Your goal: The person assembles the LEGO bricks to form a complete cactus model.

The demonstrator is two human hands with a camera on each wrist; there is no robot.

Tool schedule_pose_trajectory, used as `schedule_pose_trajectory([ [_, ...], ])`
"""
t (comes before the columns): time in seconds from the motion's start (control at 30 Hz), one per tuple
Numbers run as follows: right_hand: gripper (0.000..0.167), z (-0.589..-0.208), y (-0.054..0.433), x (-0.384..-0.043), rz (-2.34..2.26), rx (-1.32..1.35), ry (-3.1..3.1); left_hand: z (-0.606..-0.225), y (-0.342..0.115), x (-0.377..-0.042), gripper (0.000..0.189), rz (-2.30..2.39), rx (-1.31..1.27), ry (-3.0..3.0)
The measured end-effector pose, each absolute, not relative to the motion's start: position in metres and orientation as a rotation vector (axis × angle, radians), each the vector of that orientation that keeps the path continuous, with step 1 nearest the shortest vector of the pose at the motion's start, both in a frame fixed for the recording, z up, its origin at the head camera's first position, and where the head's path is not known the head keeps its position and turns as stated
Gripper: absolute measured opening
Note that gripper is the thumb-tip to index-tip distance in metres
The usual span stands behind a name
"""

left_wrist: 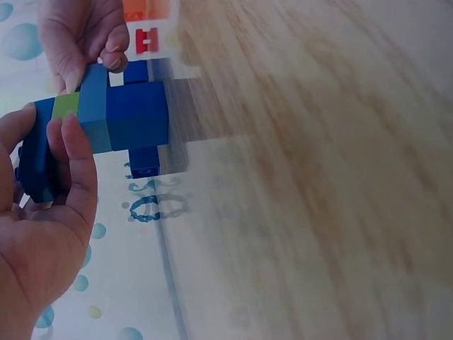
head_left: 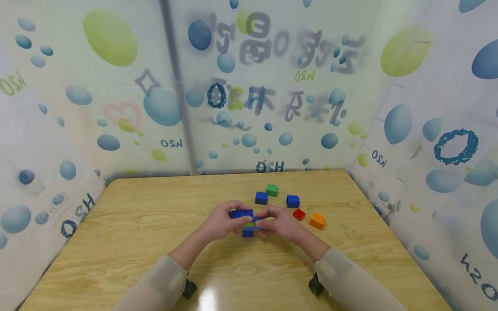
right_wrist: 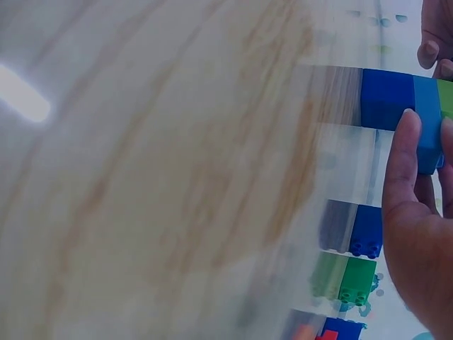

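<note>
Patterned sheets [head_left: 89, 112] behind and on both sides: blue and green spots, mirrored H2O print. Wood-grain table [head_left: 148, 207] in front. Left sleeve [head_left: 155, 280], right sleeve [head_left: 358, 280], both light. Left hand [head_left: 221, 222]: thumb and fingers clamped on the dark blue top brick [head_left: 242, 213]. Right hand [head_left: 285, 224]: thumb and fingers pinching the light blue brick [left_wrist: 93, 106] lower down.

Stack stands upright on the table between the hands, 4 pieces: top brick (overhangs leftward), lime brick [left_wrist: 66, 105], light blue brick, dark blue base brick [left_wrist: 138, 117]. Can't tell if top is fully seated.

5 loose on the table: orange brick [head_left: 317, 221] right of right hand; 2 blue bricks [head_left: 261, 198] beyond the hands; green brick [head_left: 272, 190] just behind the left blue; red brick [head_left: 298, 214], smallest, near the orange.
</note>
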State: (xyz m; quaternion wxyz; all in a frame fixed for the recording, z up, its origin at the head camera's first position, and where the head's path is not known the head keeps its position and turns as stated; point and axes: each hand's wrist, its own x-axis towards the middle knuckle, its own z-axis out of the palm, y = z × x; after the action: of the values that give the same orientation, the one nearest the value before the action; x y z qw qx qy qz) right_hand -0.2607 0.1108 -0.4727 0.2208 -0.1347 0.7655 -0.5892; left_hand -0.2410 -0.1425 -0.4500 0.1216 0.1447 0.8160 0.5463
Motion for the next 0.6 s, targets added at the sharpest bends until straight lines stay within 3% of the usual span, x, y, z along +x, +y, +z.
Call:
schedule_pose_trajectory([
  [0.6,0.022,-0.4714,0.1106,-0.2607,-1.63,-0.37,2.114,-0.4479,-0.142,-0.2413,0.029,1.603,0.417,2.366],
])
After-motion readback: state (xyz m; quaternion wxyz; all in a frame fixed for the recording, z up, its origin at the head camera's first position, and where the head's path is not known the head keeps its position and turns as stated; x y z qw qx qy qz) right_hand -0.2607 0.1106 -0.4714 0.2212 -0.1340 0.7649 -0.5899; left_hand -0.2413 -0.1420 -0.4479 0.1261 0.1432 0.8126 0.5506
